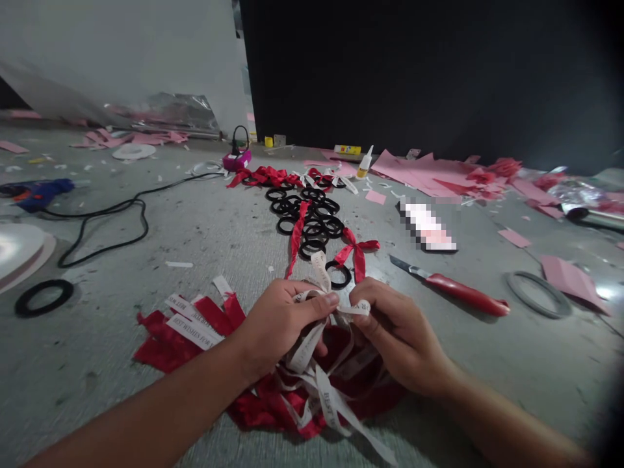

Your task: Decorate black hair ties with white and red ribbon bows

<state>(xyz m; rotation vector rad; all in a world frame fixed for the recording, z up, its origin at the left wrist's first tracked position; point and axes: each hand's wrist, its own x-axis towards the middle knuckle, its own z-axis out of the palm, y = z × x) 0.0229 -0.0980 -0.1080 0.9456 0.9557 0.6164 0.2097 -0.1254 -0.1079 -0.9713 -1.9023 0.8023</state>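
Both hands meet over a heap of red ribbon (pixel 263 406) and white printed ribbons. My left hand (pixel 287 322) pinches a white printed ribbon (pixel 319 270) between thumb and fingers, with a loop hanging below. Fingers of my right hand (pixel 400 331) are closed on another part of the white ribbon, near its lettered end. Just beyond the hands lies a black ring (pixel 340 283), with a red ribbon bow (pixel 358 248) close to it. Several more black rings are piled farther off, one red strip (pixel 296 237) across them. Whether a ring sits inside the ribbon in my hands is hidden.
A red-handled craft knife (pixel 463 292) lies right, blade pointing left, with a phone (pixel 429 226) behind it. At left are a blue glue gun (pixel 41 193), its black cord (pixel 141 201) and a loose black ring (pixel 43 298). A glue bottle (pixel 365 162) stands near the dark panel.
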